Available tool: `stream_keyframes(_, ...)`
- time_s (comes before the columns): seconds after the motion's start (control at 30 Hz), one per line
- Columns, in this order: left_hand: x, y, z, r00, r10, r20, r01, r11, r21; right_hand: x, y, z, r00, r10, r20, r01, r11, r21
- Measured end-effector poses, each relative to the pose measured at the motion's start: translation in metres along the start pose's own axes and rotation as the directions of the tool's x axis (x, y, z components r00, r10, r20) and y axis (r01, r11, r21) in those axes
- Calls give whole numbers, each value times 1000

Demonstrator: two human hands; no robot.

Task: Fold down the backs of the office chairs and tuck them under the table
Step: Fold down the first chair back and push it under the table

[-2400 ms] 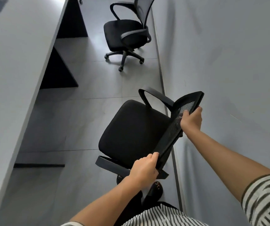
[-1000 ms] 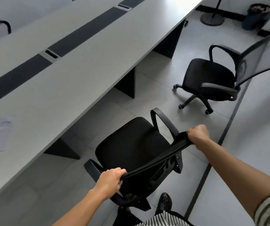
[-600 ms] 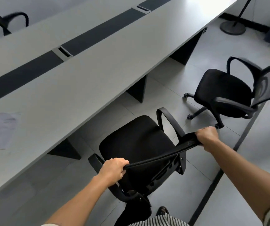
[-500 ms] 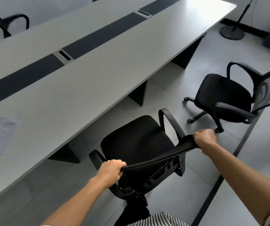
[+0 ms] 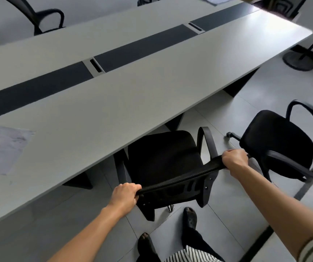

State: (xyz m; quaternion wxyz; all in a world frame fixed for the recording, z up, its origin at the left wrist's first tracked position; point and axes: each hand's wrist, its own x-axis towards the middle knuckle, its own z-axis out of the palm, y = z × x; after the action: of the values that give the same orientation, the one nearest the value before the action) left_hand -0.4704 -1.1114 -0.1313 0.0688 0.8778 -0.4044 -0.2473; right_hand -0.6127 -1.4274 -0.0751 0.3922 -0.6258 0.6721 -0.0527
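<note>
Far left on the long grey table (image 5: pixel 99 110): a pale sheet of paper (image 5: pixel 0 146) lying flat near the front edge. Behind it, a dark strip (image 5: pixel 140 46) running the length of the tabletop, broken by a small slotted cable hatch (image 5: pixel 95 65). Across the table at upper left, another chair (image 5: pixel 44 17) with a curved black arm, partly cut off by the frame.

Lower centre-left: left hand (image 5: pixel 124 193) clenched over the left end of the folded-down backrest (image 5: pixel 178 178), fingers wrapped over its top edge. Backrest lying low and nearly level over the rear of the black office chair (image 5: pixel 163 154). Seat front already beneath the table edge, rear half and both armrests out in the open. Below the seat, a short bit of chrome column (image 5: pixel 170 208) showing, and two dark shoes (image 5: pixel 189 218) on the tiled floor (image 5: pixel 236 208) just behind the chair.

Centre-right: right hand (image 5: pixel 235 160) closed around the right end of the same backrest, just behind the right armrest. Striped sleeve at the lower right corner.

Far right: second office chair (image 5: pixel 278 140) standing clear of the table, back upright and mesh, one castor visible. Beyond it at upper right, a round dark stand base (image 5: pixel 299 62) on the floor
</note>
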Motion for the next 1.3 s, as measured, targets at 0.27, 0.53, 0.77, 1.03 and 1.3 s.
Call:
stream_keyframes(0.27, 24, 32, 0, 977, -200, -66, 197, 979, -60, 62, -74, 11, 977, -125, 175, 134, 990, -44)
stream_keyframes(0.53, 44, 13, -22, 916, -388, -100, 371, 916, -153, 78, -115, 54, 948, -151, 281, 162, 987, -15)
stream_keyframes(0.77, 46, -54, -47, 834, -548, -71, 526, 827, -197, 49, -160, 109, 911, -178, 373, 195, 981, -7)
stream_keyframes(1.03, 55, -92, -75, 816, -576, -46, 562, 809, -171, 27, -179, 148, 916, -174, 360, 210, 976, -63)
stream_keyframes(1.3, 53, -106, -74, 842, -538, -32, 532, 840, -107, 22, -164, 141, 883, -198, 426, 286, 946, -154)
